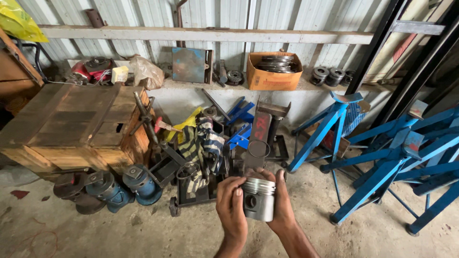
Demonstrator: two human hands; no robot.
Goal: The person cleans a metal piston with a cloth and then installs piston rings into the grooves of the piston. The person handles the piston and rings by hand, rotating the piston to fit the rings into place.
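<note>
We've got the piston (258, 199) in both hands, low centre of view, above the concrete floor (143, 234). Left hand (231, 206) wraps the near side, thumb laid on the skirt by the pin hole; right hand (282, 203) cups the far side, fingers closed round it, prob. so it sits steady for a look. Long axis runs approx. upright, ringed crown up & tipped slightly away, pin hole facing us. A thin ring (258, 148) shows just above it; can't tell if fingers hold it. Beyond: striped cloth (203, 143), bottle jacks (107, 190), wooden crate (71, 124), blue stands (382, 157), cardboard box (273, 76).
</note>
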